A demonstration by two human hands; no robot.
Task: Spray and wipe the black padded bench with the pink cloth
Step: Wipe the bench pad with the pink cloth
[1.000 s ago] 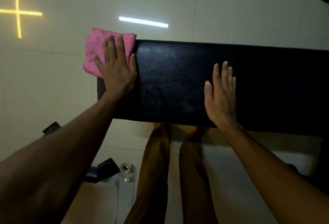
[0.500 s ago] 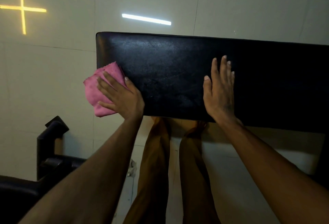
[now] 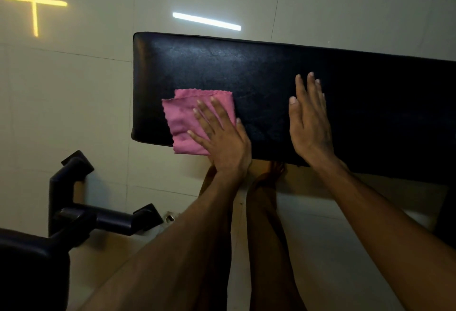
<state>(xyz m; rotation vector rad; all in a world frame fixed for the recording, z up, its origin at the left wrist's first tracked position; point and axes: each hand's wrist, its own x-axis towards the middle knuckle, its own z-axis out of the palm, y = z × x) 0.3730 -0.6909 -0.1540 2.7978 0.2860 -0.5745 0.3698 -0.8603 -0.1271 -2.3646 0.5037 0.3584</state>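
A: Pale floor tiles (image 3: 74, 103) all round, light strips reflected on them. Nearest the camera: two bare forearms, trouser legs (image 3: 264, 212) between them, and a dark metal frame (image 3: 98, 217) low on the left.

B: Hands?

A: Left hand (image 3: 222, 135) flat, fingers spread, pressing the pink cloth (image 3: 187, 118) onto the black padded bench (image 3: 246, 68). Right hand (image 3: 311, 123) open, palm down, fingers together, resting on the pad just right of the left one. Neither hand grips anything.

B: Cloth position?

A: Folded, on the near-left part of the pad, its lower edge hanging just over the near rim. Half a second ago it was off the left end, bunched against the side; a second ago, up at the far-left corner. So it has swept down that end and come back onto the top.

B: Meaning for the task?

A: My reading: wiping is well under way, left end and edge covered. Pad beyond the right hand looks untouched; likely next. No spray bottle in view.
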